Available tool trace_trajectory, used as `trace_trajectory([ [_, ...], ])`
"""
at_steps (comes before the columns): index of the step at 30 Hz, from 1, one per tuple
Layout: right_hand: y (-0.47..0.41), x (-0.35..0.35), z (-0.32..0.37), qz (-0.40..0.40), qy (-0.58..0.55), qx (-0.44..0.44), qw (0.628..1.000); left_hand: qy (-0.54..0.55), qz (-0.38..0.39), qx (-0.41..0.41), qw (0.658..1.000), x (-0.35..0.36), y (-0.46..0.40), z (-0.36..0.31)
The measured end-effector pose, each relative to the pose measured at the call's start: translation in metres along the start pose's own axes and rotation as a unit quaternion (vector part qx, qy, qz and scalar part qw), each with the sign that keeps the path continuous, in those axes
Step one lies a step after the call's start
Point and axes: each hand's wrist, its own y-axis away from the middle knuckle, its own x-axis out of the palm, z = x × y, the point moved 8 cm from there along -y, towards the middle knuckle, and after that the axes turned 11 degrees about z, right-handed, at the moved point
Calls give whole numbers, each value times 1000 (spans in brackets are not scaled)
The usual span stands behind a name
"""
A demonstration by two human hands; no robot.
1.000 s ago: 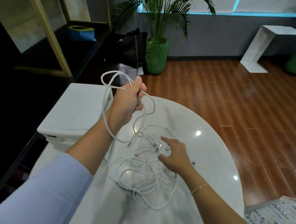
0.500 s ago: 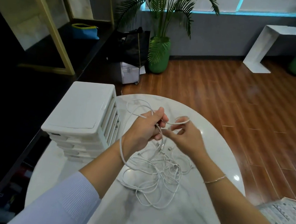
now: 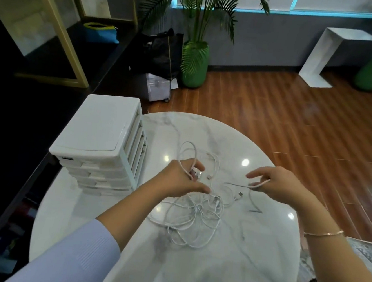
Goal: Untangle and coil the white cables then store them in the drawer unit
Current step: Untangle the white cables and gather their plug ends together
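A tangle of white cables (image 3: 191, 219) lies in the middle of the round white marble table (image 3: 246, 273). My left hand (image 3: 180, 179) grips a loop of cable and a plug end just above the tangle; the loop arches up behind the fingers. My right hand (image 3: 276, 185) pinches a single strand of white cable, pulled out sideways to the right of the pile. A loose connector (image 3: 239, 194) lies between the hands. The white drawer unit (image 3: 99, 141) stands at the table's left edge, its drawers facing right and closed.
Wooden floor lies beyond the table's far and right edges. A potted palm (image 3: 194, 63) and a dark bag (image 3: 159, 53) stand behind the table, a white side table (image 3: 334, 55) at the back right. A dark shelf runs along the left. A patterned rug (image 3: 368, 254) shows at the right.
My hands have moved apart: the right hand drew a strand out to the right, while the left hand stayed over the tangle holding its loop. The camera view tilted slightly.
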Motion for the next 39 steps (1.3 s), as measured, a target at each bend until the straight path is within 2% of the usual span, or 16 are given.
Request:
trace_trajectory([
  [3,-1,7,-21,34,119,66,990,-71,2,-30,997,-13,12,21],
  [8,-11,46,-41,92,246,110,959,-193,67,-135,970,-15,35,68],
  [12,-19,95,-69,186,312,143,921,-323,101,-196,920,-22,54,94],
  [16,-22,125,-68,228,308,186,905,-307,138,-214,917,-16,63,117],
  [18,-26,127,-35,170,327,146,918,-304,135,-204,921,-15,66,119],
  [20,-27,124,18,66,229,58,969,-318,128,-204,917,-15,68,117],
  [21,-23,127,42,59,94,21,994,-332,126,-204,912,-15,69,112],
  [22,-17,137,62,98,-94,1,991,-346,124,-201,908,-12,69,104],
  [23,-8,155,84,168,-273,-9,947,-356,120,-195,906,-10,69,96],
  [24,0,171,103,226,-379,-10,898,-365,110,-187,905,-8,67,90],
  [25,6,183,118,266,-420,-15,868,-373,92,-178,906,-8,65,84],
  [27,13,199,137,301,-430,-29,851,-377,43,-159,912,-13,63,77],
  [32,17,212,142,273,-590,-34,759,-298,-42,-107,948,-24,60,82],
  [34,17,218,141,268,-604,-33,750,-195,-110,-99,970,-30,60,86],
  [36,15,222,142,260,-594,-40,760,-83,-166,-135,973,-35,60,99],
  [39,11,224,140,244,-584,-50,772,127,-139,-251,950,-19,58,123],
])
